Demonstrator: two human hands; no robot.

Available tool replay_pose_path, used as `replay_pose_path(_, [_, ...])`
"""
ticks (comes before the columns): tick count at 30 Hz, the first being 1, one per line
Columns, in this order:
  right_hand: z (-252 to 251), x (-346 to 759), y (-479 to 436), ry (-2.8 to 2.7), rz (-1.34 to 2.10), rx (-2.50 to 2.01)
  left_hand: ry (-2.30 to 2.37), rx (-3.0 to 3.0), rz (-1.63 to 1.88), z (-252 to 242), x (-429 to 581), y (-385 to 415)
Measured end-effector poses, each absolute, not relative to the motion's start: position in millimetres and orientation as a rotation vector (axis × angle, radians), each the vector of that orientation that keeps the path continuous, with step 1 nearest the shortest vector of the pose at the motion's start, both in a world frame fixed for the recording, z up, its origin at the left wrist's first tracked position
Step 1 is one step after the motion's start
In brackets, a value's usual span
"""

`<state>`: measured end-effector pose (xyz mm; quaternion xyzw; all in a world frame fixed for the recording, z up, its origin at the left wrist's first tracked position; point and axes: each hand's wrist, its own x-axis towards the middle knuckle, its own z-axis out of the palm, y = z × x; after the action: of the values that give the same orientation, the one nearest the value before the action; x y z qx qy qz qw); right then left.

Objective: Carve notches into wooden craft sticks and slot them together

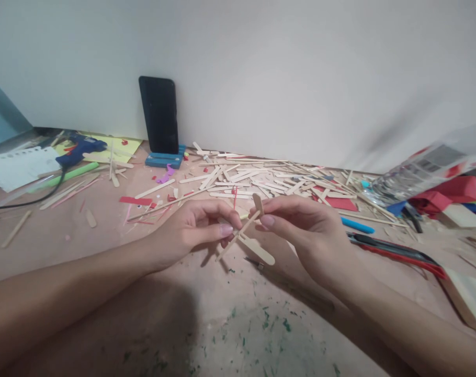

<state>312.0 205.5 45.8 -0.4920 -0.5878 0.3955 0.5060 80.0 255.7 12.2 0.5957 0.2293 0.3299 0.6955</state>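
Note:
Between my two hands, above the table, is a small piece built from popsicle sticks (258, 250). One stick with a rounded end points down to the right, a thinner strip crosses it, and a short piece stands up at the top. My left hand (201, 225) pinches it from the left with thumb and fingers. From the right, my right hand (306, 228) holds the upper short piece between thumb and forefinger. Fingers hide part of where the pieces join. Below them on the table lies a thin craft knife (289, 285), partly in my right arm's shadow.
Loose popsicle sticks (257, 178) are heaped along the wall. A phone (159, 115) stands upright in a blue holder (164, 159). To the left lies a blue glue gun (81, 149) with its cord. A red and black utility knife (398, 254) and a plastic bag (430, 162) are on the right.

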Motion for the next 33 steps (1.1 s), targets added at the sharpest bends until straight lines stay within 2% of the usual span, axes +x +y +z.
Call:
replay_pose_path(5, [50, 313, 204, -1.506, 0.832, -1.141, 0.514, 1.331, 0.730, 13, 82, 256])
replay_pose_path(24, [52, 316, 204, -1.524, 0.840, -1.117, 0.541, 1.396, 0.762, 14, 83, 255])
replay_pose_path(33, [55, 318, 203, -1.623, 0.414, -1.078, 0.759, 1.675, 0.942, 19, 89, 245])
